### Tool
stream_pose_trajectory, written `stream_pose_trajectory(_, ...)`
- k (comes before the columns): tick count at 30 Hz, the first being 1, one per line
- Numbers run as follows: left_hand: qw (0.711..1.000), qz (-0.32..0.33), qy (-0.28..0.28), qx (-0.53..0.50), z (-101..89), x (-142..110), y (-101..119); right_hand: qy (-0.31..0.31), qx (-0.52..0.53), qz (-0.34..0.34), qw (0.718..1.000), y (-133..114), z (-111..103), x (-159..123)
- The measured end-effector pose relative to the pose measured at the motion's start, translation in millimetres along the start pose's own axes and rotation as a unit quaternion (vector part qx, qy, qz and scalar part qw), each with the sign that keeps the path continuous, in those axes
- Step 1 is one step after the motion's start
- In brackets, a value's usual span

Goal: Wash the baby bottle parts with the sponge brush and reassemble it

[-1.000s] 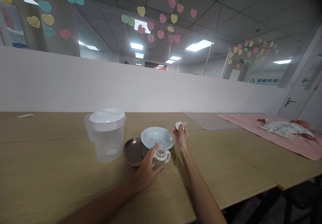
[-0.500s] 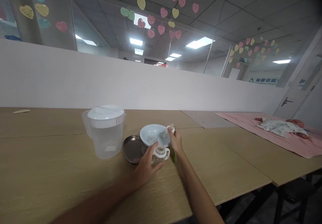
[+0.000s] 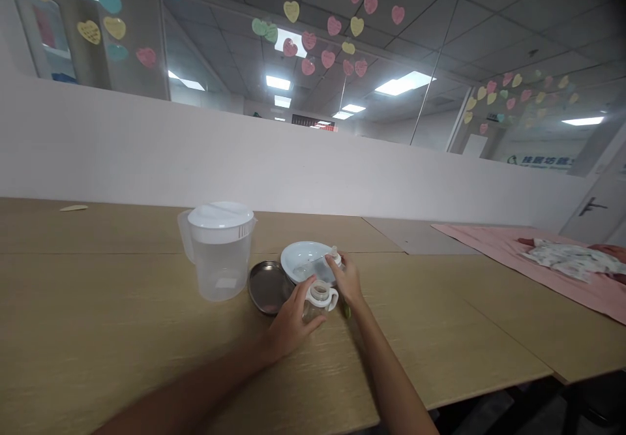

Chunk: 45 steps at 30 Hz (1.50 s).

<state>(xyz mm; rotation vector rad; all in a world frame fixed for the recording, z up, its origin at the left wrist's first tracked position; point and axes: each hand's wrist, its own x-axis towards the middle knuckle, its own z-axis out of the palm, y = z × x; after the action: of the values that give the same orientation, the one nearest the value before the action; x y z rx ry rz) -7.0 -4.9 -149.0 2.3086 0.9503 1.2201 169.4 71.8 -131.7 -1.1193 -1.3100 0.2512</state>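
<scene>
My left hand (image 3: 292, 321) wraps round a clear baby bottle (image 3: 320, 295) with a white collar and a side handle; its mouth is uncovered and faces up. In my right hand (image 3: 348, 277) is a bottle nipple (image 3: 334, 256) with a white ring, held over the right rim of a white bowl (image 3: 292, 251). Something clear lies inside the bowl, too faint to name. Left of the bowl, against it, sits a dark metal dish (image 3: 267, 285). A slim green object (image 3: 347, 310) shows under my right wrist, mostly hidden.
A lidded clear plastic pitcher (image 3: 222, 252) stands left of the dish. At the far right a baby-like figure in patterned white cloth (image 3: 570, 257) lies on a pink blanket (image 3: 493, 239). A flat pale piece (image 3: 74, 208) rests at the back left, near the white wall (image 3: 147, 154).
The whole view has shifted, with things now further right. The nipple in my right hand now points more upright beside the bowl's rim. My left hand keeps its hold on the bottle.
</scene>
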Motion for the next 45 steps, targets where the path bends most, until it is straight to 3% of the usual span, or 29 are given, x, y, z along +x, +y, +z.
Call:
stream_pose_trajectory(4,1.000,-0.002,0.007,0.013,0.1,0,1,0.052,-0.096,-0.033,0.993,-2,-5,-1)
stream_pose_trajectory(9,0.998,0.003,0.009,0.057,-2.1,2,0,0.142,-0.131,-0.184,0.964,-11,-8,-6)
stream_pose_trajectory(12,0.995,0.038,0.025,0.083,-8.1,5,3,0.179,-0.152,-0.258,0.937,-15,-10,-7)
stream_pose_trajectory(16,0.980,0.132,0.093,0.113,-15.2,24,21,0.205,-0.178,-0.298,0.915,-18,-15,-5)
stream_pose_trajectory(20,0.981,0.122,0.114,0.103,-10.4,57,53,0.239,-0.176,-0.313,0.902,-19,-18,-4)
stream_pose_trajectory(24,0.992,0.095,0.049,0.074,-2.9,80,72,0.263,-0.147,-0.341,0.891,-17,-17,-5)
stream_pose_trajectory(27,0.986,0.125,0.011,0.108,-5.9,84,72,0.255,-0.143,-0.362,0.885,-15,-18,-7)
stream_pose_trajectory(32,0.935,0.215,-0.061,0.277,-23.2,86,74,0.238,-0.199,-0.424,0.851,-18,-22,-6)
stream_pose_trajectory(35,0.909,0.212,-0.115,0.341,-32.6,88,80,0.256,-0.211,-0.453,0.827,-21,-23,-5)
stream_pose_trajectory(37,0.914,0.204,-0.140,0.323,-39.7,89,85,0.256,-0.214,-0.467,0.819,-21,-25,-4)
stream_pose_trajectory(41,0.968,0.150,-0.152,0.131,-62.0,86,100,0.302,-0.210,-0.435,0.822,-14,-34,2)
stream_pose_trajectory(45,0.994,0.081,-0.078,-0.004,-85.6,88,103,0.381,-0.221,-0.278,0.854,-5,-40,9)
